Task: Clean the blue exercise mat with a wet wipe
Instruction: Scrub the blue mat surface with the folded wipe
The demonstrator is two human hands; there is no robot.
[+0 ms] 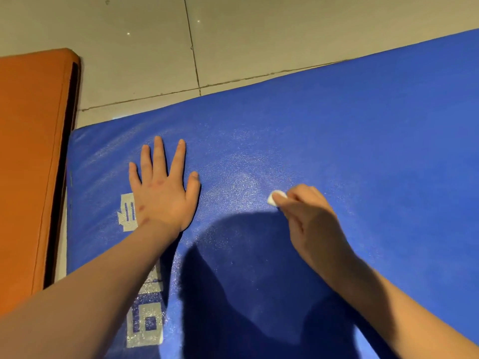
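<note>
The blue exercise mat (363,141) fills most of the view, lying on a tiled floor, with worn white characters printed near its left edge. My left hand (163,193) lies flat on the mat with fingers spread, partly covering the top character. My right hand (308,216) pinches a small folded white wet wipe (276,197) and holds it against the mat near the middle. A shiny patch shows on the mat around and left of the wipe.
An orange mat (31,164) lies along the blue mat's left edge with a narrow gap between them. Grey floor tiles (259,35) extend beyond the far edge. My shadow falls on the mat between my forearms.
</note>
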